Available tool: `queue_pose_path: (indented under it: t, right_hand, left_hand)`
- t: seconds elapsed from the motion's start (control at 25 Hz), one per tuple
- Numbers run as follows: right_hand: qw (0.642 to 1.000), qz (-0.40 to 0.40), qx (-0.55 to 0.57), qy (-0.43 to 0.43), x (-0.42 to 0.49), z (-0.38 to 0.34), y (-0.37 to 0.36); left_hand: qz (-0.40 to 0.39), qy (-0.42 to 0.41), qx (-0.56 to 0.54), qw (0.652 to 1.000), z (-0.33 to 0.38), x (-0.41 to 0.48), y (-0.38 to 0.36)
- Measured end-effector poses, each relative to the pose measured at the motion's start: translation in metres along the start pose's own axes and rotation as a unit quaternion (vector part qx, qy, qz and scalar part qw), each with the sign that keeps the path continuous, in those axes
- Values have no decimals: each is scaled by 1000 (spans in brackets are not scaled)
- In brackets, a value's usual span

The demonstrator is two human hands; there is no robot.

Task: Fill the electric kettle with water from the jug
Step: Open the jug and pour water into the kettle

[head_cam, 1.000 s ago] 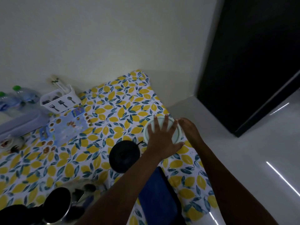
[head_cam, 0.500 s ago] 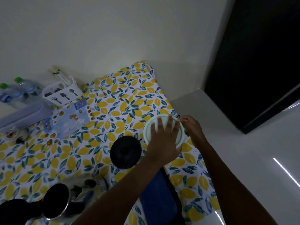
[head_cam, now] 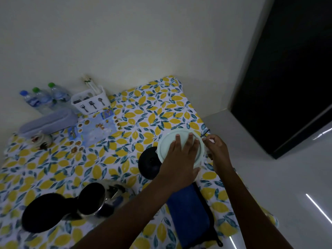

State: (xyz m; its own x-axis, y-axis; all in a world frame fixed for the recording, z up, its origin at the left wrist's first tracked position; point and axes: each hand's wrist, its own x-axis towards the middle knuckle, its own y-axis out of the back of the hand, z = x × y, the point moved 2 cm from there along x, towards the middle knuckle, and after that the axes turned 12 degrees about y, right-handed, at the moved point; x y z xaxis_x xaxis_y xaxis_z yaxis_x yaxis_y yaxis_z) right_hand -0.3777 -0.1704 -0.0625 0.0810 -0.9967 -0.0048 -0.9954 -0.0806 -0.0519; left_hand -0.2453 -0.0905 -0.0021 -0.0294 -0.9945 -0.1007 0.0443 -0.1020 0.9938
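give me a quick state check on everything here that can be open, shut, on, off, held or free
jug: upright on the table, lid on
jug lid: in place, left hand flat on top
right hand: at the jug's right side, grip hidden
kettle: lid open, inside dark, water level unclear
kettle base: bare, kettle off it
water bottles: capped, upright
cutlery holder: upright, utensils inside
blue pouch: lying flat

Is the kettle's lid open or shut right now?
Open. The kettle shows its dark hollow mouth, and its black lid is swung back beside it. Whether it holds water cannot be told.
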Motion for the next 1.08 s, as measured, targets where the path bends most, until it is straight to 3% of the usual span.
queue_pose_path:
  t: [0.24, 0.48, 0.76, 1.08]
  right_hand:
    - [994, -74, -72, 43, -36, -37, -72]
    - [985, -114, -111, 69, -70, -58, -130]
    - [970, -159, -161, 94, -91, -87, -176]
    - [949, -178, -233, 117, -97, -112, -199]
  left_hand:
    - [38, 87, -100, 990, -50, -79, 18]
    - [152, 130, -134, 971, -90, -139, 16]
    - [129, 202, -193, 952, -118, -166, 18]
    - [116, 207, -271, 933, -131, -173, 24]
